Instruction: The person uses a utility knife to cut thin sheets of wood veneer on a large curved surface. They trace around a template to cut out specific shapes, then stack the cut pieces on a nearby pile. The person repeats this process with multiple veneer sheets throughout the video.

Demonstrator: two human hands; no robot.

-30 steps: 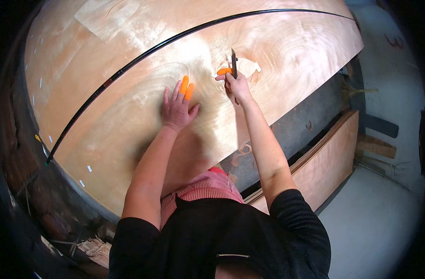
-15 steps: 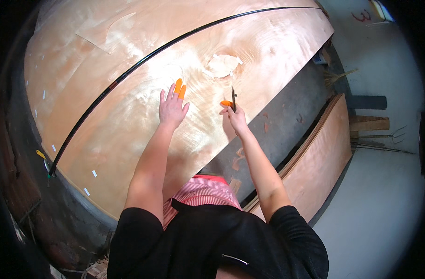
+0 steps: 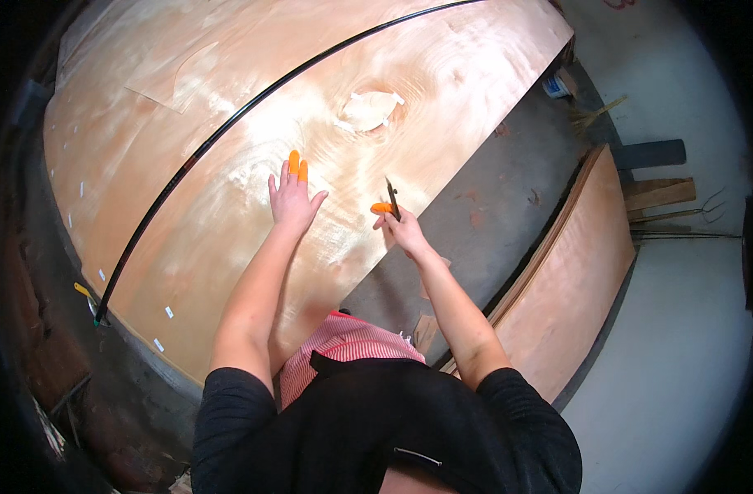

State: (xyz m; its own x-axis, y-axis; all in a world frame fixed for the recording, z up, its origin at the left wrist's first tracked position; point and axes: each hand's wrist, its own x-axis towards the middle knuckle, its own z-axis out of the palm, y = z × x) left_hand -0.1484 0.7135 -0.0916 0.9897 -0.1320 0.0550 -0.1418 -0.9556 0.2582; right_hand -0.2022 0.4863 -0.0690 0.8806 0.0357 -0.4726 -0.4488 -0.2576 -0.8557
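Observation:
A broad sheet of pale wood veneer [image 3: 228, 206] with swirling grain lies before me. My left hand [image 3: 292, 202] rests flat on it, fingers spread, two of them in orange finger covers. To its right, my right hand [image 3: 405, 230] is closed around a slim dark pointed tool [image 3: 392, 198] with a small knob on its side. The tool points away from me, over the sheet near its right edge; whether the tip touches the wood I cannot tell. One right finger also wears an orange cover. Beyond both hands lies an eye-shaped patch [image 3: 370, 111] with white tape bits at its edges.
A long black rod [image 3: 220, 132] bows across the sheet. Small white tape pieces [image 3: 169, 313] dot the left edge, near a yellow-handled tool [image 3: 82, 290]. On the right, a stack of veneer sheets [image 3: 570, 272] stands by the wall; wood scraps [image 3: 426, 333] lie near my apron.
The view has shifted, so the sheet and patch sit further left. My right hand with the tool has drawn back slightly toward me; my left hand remains flat on the veneer.

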